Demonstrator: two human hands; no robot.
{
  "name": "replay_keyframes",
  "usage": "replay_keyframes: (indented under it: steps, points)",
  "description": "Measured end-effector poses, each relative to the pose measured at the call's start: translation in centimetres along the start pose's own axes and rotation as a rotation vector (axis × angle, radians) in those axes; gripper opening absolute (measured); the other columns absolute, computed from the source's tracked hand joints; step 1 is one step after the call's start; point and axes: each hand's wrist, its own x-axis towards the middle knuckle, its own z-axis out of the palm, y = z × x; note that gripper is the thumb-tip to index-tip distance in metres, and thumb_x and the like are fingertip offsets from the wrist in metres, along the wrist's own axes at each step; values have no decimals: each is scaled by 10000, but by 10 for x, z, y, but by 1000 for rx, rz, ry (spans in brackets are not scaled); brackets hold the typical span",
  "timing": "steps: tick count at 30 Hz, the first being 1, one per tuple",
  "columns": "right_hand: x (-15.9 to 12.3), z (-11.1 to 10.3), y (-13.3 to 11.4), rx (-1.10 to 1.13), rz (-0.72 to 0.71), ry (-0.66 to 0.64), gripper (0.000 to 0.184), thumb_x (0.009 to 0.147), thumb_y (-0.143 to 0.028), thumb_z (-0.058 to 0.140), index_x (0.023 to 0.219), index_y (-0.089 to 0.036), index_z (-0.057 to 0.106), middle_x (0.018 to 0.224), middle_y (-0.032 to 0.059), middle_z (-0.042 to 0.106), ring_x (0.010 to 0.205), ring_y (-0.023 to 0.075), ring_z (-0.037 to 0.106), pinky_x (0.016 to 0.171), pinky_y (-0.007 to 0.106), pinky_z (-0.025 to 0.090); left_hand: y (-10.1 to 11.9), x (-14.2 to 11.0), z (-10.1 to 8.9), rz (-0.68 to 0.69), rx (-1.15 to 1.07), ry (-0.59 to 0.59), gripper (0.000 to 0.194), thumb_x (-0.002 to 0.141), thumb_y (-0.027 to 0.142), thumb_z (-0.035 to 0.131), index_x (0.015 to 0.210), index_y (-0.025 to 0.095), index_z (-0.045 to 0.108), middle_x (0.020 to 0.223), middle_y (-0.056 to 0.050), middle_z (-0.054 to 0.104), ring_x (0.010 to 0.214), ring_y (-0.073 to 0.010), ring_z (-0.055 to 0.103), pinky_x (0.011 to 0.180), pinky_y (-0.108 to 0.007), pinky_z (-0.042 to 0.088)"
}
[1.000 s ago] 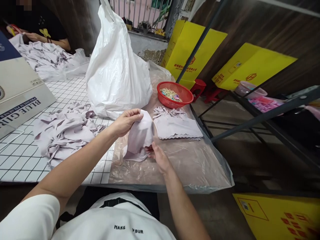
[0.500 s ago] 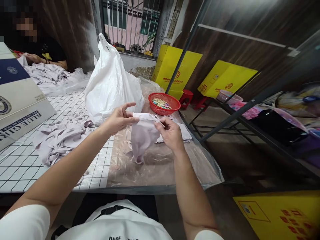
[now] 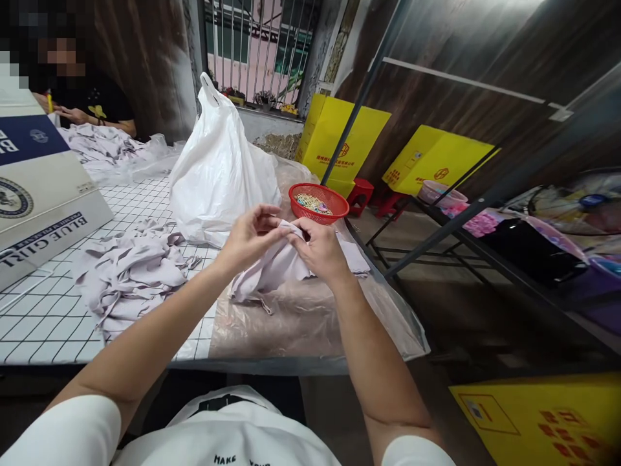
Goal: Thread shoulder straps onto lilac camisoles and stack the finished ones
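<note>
A pale lilac piece of cloth (image 3: 264, 275) hangs from both hands over the plastic-covered part of the table. My left hand (image 3: 250, 236) pinches its top edge between thumb and fingers. Close beside it, my right hand (image 3: 320, 249) is closed on the same edge, its fingertips nearly meeting the left ones. Under and behind my right hand lie more flat lilac pieces (image 3: 355, 257), partly hidden. To the left, a crumpled heap of lilac cloth pieces (image 3: 133, 268) rests on the checked tabletop.
Behind my hands stand a white plastic bag (image 3: 223, 175) and a red basket (image 3: 319, 204) of small items. A cardboard box (image 3: 43, 188) is at left; a co-worker (image 3: 104, 97) sits beyond it. Yellow boxes (image 3: 347, 142) and a metal rack (image 3: 446, 230) are at right.
My hands have come together; earlier they were apart, with the cloth's edge stretched between them. The cloth's lower part has swung left and lies lower against the plastic.
</note>
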Motion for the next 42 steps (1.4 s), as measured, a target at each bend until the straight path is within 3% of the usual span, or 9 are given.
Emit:
replay_keyframes:
  steps: [3, 7, 10, 17, 22, 28, 31, 36, 42]
  points:
    - [7, 3, 0, 5, 30, 58, 342, 887, -493, 585, 755, -183, 642, 622, -22, 525, 598, 126, 446, 610, 258, 337, -31, -23, -2, 56, 273, 71, 440, 680, 287, 784, 1062, 181, 591, 950, -46, 683, 833, -164, 624, 794, -288, 495]
    - [14, -6, -2, 86, 42, 105, 363, 882, -502, 592, 707, -184, 590, 623, -26, 480, 617, 121, 423, 597, 252, 331, -79, -45, -17, -124, 436, 32, 112, 760, 231, 611, 865, 193, 602, 768, -10, 654, 700, -156, 585, 726, -295, 474]
    - [16, -19, 2, 202, 82, 151, 414, 850, -552, 629, 666, -192, 544, 629, -26, 442, 615, 118, 406, 578, 252, 327, -99, -50, -28, -264, 434, -32, 99, 757, 289, 608, 741, 192, 599, 671, 5, 617, 667, -158, 552, 703, -294, 456]
    - [0, -38, 37, 491, 304, 277, 465, 728, -603, 748, 640, -215, 507, 587, -42, 432, 535, 105, 373, 497, 241, 315, -78, -48, -61, -498, -382, -39, 355, 638, 409, 805, 708, 170, 551, 635, 15, 560, 560, -104, 503, 584, -237, 443]
    - [-36, -10, 87, 629, 514, 189, 469, 661, -623, 772, 690, -222, 532, 576, -48, 521, 521, 122, 451, 511, 246, 397, -49, -38, -99, -395, -442, 16, 375, 624, 416, 826, 698, 175, 548, 538, 50, 438, 454, -71, 387, 437, -198, 311]
    - [-86, 50, 147, 167, 621, 122, 439, 751, -637, 620, 685, -212, 536, 635, -5, 551, 615, 168, 518, 605, 299, 479, -84, -15, -114, -483, 206, -80, 426, 633, 515, 796, 820, 171, 627, 698, -1, 585, 618, -134, 534, 566, -233, 409]
    - [-112, 67, 153, -78, 559, 144, 341, 776, -519, 659, 875, -194, 629, 912, 99, 614, 858, 247, 588, 803, 395, 511, -117, -34, -105, -329, 706, -47, 406, 689, 536, 740, 848, 182, 624, 841, -55, 627, 802, -214, 577, 713, -311, 465]
    - [-162, 66, 151, -243, 377, -122, 380, 805, -474, 683, 1090, -223, 659, 1044, 119, 583, 1024, 307, 581, 932, 462, 503, -142, -105, -83, -95, 977, -214, 372, 805, 540, 673, 949, 199, 632, 929, -81, 597, 858, -251, 557, 777, -391, 489]
    - [-194, 48, 161, -298, 424, -100, 414, 825, -421, 661, 1184, -215, 648, 1093, 131, 561, 1049, 313, 555, 955, 476, 485, -140, -136, -82, -8, 1142, -188, 289, 916, 395, 579, 1132, 210, 629, 1210, -151, 522, 1024, -287, 535, 901, -460, 501]
